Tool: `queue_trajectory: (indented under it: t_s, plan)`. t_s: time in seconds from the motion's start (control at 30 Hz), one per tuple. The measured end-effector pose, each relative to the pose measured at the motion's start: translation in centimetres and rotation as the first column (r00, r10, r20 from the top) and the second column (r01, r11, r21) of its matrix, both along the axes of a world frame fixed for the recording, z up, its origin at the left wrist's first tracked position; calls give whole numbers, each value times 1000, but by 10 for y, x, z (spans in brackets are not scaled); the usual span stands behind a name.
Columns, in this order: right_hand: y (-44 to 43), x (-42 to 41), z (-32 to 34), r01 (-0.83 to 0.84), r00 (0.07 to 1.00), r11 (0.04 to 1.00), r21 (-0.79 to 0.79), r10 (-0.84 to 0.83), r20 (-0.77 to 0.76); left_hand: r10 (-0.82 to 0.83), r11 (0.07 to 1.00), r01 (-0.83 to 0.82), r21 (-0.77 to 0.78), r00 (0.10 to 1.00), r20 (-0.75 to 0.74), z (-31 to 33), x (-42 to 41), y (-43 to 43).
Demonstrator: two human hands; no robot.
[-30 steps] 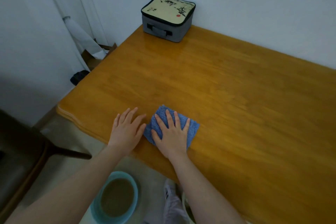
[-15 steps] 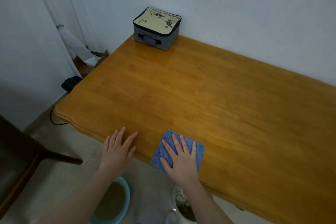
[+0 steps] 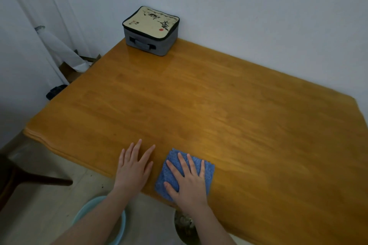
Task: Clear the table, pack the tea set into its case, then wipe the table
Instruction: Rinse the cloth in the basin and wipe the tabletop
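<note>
Right hand [image 3: 189, 183] is pressing flat, fingers straight, on the blue cloth [image 3: 171, 173] at the counter [image 3: 219, 105] edge; left hand [image 3: 133, 167] is lying flat, fingers spread, beside the cloth. The overhanging cloth corner could be slipping off the edge.

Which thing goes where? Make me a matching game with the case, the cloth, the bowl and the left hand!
1 case
2 cloth
3 bowl
4 left hand

A flat on bare wood
B on the floor
C far corner of the table
D under the right hand

Pairs: 1-C, 2-D, 3-B, 4-A.
</note>
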State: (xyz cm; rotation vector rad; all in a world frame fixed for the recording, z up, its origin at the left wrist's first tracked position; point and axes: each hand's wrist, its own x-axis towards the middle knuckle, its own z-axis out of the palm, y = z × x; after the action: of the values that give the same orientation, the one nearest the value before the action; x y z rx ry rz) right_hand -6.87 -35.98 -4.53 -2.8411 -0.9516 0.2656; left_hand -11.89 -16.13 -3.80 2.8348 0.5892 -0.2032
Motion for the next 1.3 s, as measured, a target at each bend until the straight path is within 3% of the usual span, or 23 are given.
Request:
queue_trajectory:
  t_s: [0.27,0.6,0.77,1.03,1.3]
  plan:
    - [-19,71,-3,-30,999,999,31,32,-39,80,996,-81,21,997,22,7,56,-26]
    - [2,198,-9,39,999,997,60,-39,-6,185,981,-181,-64,981,62,1,153,-40]
    - [22,273,-8,108,994,994,31,-109,15,51,999,-50,-8,992,119,-2,232,-15]
    - [47,407,-11,257,963,965,57,-260,66,75,994,-61,-91,983,170,-6,385,21]
    - [56,539,-14,354,927,933,70,-360,108,-71,996,84,-44,968,241,-13,490,27]
